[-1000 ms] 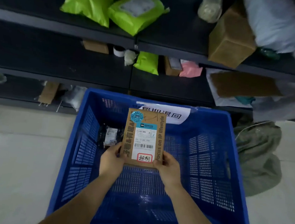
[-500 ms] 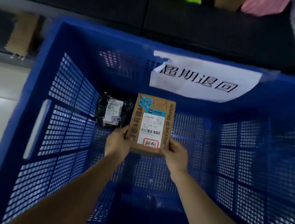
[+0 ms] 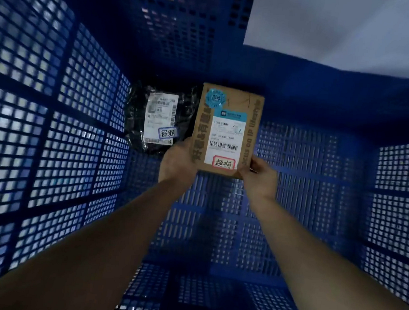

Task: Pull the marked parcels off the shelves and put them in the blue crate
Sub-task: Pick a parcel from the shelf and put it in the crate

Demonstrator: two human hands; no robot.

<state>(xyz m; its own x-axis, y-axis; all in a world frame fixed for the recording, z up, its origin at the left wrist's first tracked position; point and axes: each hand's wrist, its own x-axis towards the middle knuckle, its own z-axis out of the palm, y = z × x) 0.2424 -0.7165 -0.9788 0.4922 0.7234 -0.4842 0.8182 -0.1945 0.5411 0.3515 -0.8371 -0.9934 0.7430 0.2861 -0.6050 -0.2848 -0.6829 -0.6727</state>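
Note:
The blue crate (image 3: pixel 51 141) fills the whole view, its mesh walls rising on every side. Deep inside it I hold a brown cardboard parcel (image 3: pixel 228 122) with a white shipping label and a red-framed handwritten mark near its lower edge. My left hand (image 3: pixel 176 163) grips its lower left corner and my right hand (image 3: pixel 257 175) its lower right corner. Just left of it a black plastic parcel (image 3: pixel 139 119) with a white label and a blue-framed mark lies at the far end of the crate floor.
A white paper sheet (image 3: pixel 345 31) hangs on the crate's far wall at the upper right. The mesh floor (image 3: pixel 292 212) to the right of and behind the parcels is bare. No shelves are in view.
The view has dropped from above the crate to well inside it. Both hands have carried the cardboard parcel down toward the floor, beside the black parcel.

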